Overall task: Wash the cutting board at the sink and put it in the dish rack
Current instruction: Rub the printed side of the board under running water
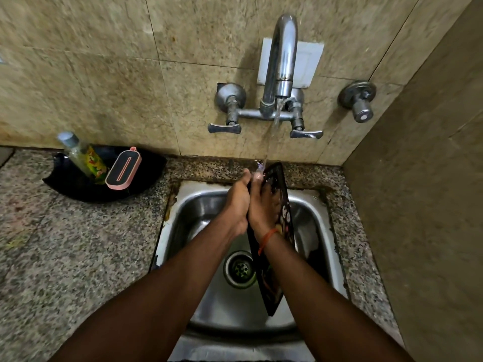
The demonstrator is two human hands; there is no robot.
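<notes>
Cutting board (281, 190) edge-up over sink (198, 205)

Faucet (281, 61) overhangs sink (198, 205); side wall (423, 205) close on right; black tray (78, 186) blocks left bench (65, 257) rear, front clear.

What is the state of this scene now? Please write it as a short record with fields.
setting: steel sink set in a granite counter, tiled wall behind
tap: faucet running, stream falling on the top edge of the board
cutting board: dark cutting board held on edge over the basin, tilted
left hand: left hand grips the board's upper left edge
right hand: right hand lies flat on the board's face
beside sink: black tray on the left with a bottle and a pink-rimmed scrubber
dish rack: not in view
</notes>
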